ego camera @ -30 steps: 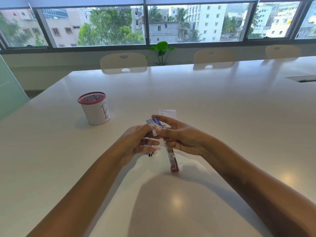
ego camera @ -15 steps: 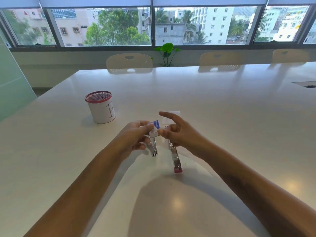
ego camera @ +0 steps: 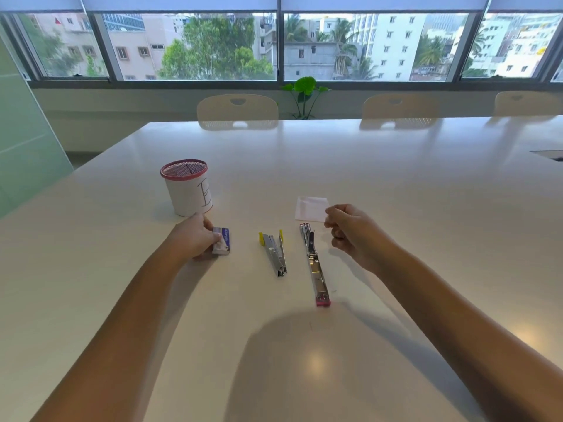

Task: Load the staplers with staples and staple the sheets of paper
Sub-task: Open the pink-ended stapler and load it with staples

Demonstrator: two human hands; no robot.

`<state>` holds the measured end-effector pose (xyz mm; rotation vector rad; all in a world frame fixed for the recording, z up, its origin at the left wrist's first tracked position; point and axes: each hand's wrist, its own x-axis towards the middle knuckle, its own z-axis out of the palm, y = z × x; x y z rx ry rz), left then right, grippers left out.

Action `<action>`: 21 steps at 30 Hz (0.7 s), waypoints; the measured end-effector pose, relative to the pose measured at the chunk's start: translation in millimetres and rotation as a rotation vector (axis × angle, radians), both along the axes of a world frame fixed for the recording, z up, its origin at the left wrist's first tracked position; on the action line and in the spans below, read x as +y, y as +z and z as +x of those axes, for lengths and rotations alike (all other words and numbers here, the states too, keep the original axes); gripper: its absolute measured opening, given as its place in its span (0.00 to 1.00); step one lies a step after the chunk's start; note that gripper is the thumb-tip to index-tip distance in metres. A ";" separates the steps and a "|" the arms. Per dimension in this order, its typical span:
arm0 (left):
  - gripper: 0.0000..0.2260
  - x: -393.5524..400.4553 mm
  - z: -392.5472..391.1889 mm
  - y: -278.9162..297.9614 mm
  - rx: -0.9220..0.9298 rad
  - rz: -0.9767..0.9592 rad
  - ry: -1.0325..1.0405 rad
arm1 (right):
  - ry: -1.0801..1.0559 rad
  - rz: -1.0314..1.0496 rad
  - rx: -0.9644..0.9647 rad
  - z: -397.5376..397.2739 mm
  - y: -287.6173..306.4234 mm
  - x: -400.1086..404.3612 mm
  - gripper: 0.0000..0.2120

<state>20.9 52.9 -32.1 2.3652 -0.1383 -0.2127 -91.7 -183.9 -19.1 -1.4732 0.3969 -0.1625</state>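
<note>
Two staplers lie swung open on the white table: a short yellow-tipped stapler and, to its right, a longer pink-ended stapler. My left hand grips a small blue and white staple box resting on the table, left of the yellow stapler. My right hand hovers just right of the pink stapler's far end. Its thumb and forefinger are pinched on something tiny that looks like a strip of staples. A small white sheet of paper lies behind the staplers.
A white mesh cup with a red rim stands at the back left, close to my left hand. Chairs line the table's far side under the windows. A cable hatch sits at the right edge.
My hands have parted. The left one carried the staple box down and to the left onto the table, and the right one drew away to the right with its fingers pinched. Both staplers now show fully.
</note>
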 end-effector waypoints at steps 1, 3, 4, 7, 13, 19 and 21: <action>0.06 1.7 0.6 -0.9 0.001 0.014 0.007 | -0.009 0.079 0.011 0.3 -0.3 -0.7 0.06; 0.04 4.6 1.8 -3.3 0.004 0.032 0.006 | -0.054 0.292 0.039 1.5 -0.7 -3.1 0.09; 0.03 5.7 2.4 -4.6 -0.001 0.045 0.003 | -0.082 0.380 0.047 2.3 -0.8 -4.9 0.10; 0.04 6.0 1.0 -6.9 -0.072 0.181 0.001 | -0.159 0.469 0.029 4.0 -1.2 -9.8 0.13; 0.08 -10.0 -13.3 -6.0 -0.454 0.284 0.050 | -0.226 0.295 -0.004 12.6 -7.1 -13.7 0.13; 0.05 -47.8 -50.8 0.5 -0.613 0.115 -0.166 | 0.051 -0.021 0.061 9.9 -10.6 -14.6 0.09; 0.05 -56.2 -60.5 -2.1 -0.626 0.124 -0.224 | 0.170 -0.082 0.106 7.5 -10.1 -12.8 0.06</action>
